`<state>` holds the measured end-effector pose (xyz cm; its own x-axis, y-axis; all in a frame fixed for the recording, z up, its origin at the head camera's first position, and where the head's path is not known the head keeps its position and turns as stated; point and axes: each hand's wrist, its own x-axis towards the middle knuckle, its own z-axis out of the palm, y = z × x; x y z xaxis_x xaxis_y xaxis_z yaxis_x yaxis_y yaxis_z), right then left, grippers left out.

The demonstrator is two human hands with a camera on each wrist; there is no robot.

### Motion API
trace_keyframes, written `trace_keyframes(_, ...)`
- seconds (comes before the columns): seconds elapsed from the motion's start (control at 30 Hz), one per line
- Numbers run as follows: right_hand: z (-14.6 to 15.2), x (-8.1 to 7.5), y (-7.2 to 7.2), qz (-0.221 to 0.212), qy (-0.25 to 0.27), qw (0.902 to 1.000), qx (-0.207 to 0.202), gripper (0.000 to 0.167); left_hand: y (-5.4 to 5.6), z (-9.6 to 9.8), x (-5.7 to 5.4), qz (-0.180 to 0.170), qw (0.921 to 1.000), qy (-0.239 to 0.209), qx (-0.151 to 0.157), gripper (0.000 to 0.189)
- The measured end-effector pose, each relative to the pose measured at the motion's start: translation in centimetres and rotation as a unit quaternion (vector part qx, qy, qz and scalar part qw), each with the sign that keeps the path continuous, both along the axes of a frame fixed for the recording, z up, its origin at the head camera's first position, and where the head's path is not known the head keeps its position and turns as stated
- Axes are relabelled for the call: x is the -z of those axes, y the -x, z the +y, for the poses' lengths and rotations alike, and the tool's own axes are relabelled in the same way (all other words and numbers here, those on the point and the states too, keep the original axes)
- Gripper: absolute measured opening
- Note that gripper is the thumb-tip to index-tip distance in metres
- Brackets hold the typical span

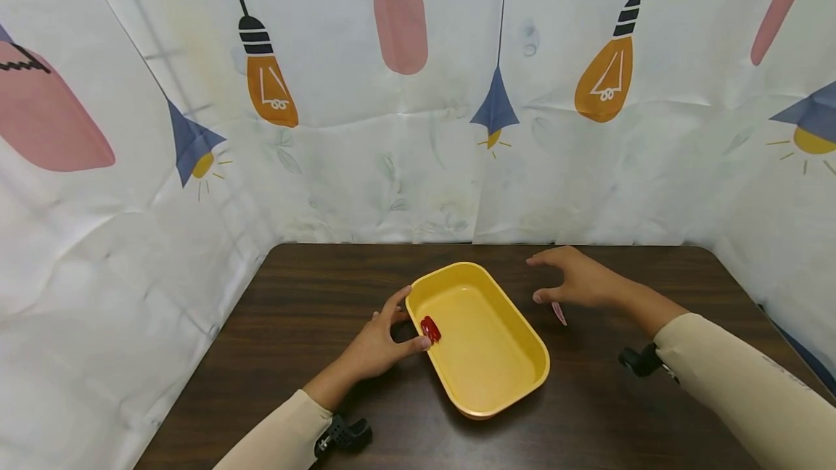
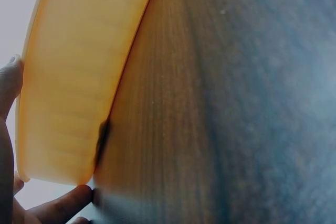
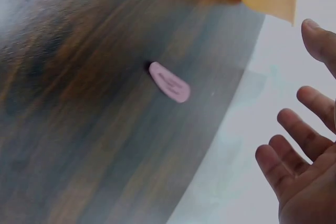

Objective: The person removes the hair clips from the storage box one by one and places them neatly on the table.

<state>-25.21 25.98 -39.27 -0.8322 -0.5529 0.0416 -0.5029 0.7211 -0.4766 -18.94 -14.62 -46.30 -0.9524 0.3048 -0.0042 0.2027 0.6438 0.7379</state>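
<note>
A yellow plastic tray [image 1: 483, 339] with rounded corners sits on the dark table. My left hand [image 1: 382, 343] holds its left side, thumb over the rim and fingers spread along the outside toward the far corner. In the left wrist view, a fingertip [image 2: 79, 198] meets the tray wall [image 2: 79, 87] low at its corner. Inside the tray, against the left wall by my thumb, lies a small shiny red piece [image 1: 430, 329]. To the tray's right my right hand [image 1: 581, 281] hovers with fingers spread, holding nothing. A pink snap hair clip [image 3: 169, 82] lies under it on the table.
The dark wooden table [image 1: 294, 354] ends at a white printed curtain [image 1: 405, 180] at the back, which also hangs along both sides. Each wrist carries a small black camera, like the one on the left wrist [image 1: 342, 434].
</note>
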Motion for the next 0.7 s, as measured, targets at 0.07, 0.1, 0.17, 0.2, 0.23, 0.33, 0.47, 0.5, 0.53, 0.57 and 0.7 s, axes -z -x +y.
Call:
trace_keyframes(0.07,-0.5,-0.4,0.0,0.003,0.0,1.0,-0.005,0.069,0.0,0.0,0.0,-0.002,1.0,0.002,-0.003,0.098)
trace_keyframes(0.1,-0.7,-0.6,0.0,0.003,0.001,1.0,-0.007,0.068,0.0,0.0,0.0,-0.004,1.0,0.003,-0.004,0.098)
trace_keyframes(0.17,-1.1,-0.9,0.0,-0.001,-0.001,1.0,-0.007,0.068,0.0,0.1,-0.1,-0.005,1.0,0.004,-0.006,0.097)
trace_keyframes(0.2,-1.3,-1.1,0.0,-0.003,-0.002,1.0,-0.008,0.069,0.0,0.1,-0.1,-0.006,1.0,0.004,-0.006,0.098)
trace_keyframes(0.23,-1.5,-1.2,-0.1,-0.004,-0.003,1.0,-0.008,0.069,0.0,0.1,-0.1,-0.006,1.0,0.004,-0.007,0.098)
trace_keyframes(0.33,-2.1,-1.6,-0.1,-0.008,-0.007,0.9999,-0.007,0.07,0.0,0.0,-0.2,-0.006,0.9999,0.006,-0.006,0.1)
trace_keyframes(0.47,-2.7,-1.9,0.1,-0.014,-0.007,0.9999,-0.005,0.07,0.0,0.0,-0.2,-0.007,0.9999,0.009,-0.005,0.101)
trace_keyframes(0.5,-2.9,-2.0,0.1,-0.015,-0.008,0.9998,-0.004,0.07,0.0,0.0,-0.2,-0.006,0.9999,0.009,-0.005,0.1)
trace_keyframes(0.53,-3.1,-2.1,0.1,-0.017,-0.009,0.9998,-0.003,0.07,0.0,-0.1,-0.1,-0.005,0.9999,0.009,-0.004,0.101)
trace_keyframes(0.57,-3.2,-2.2,0.1,-0.019,-0.01,0.9998,-0.001,0.071,0.0,-0.1,-0.1,-0.006,0.9999,0.009,-0.004,0.101)
trace_keyframes(0.7,-4.0,-2.4,0.2,-0.021,-0.014,0.9997,-0.004,0.071,0.0,-0.1,-0.1,-0.004,0.9999,0.011,-0.003,0.101)
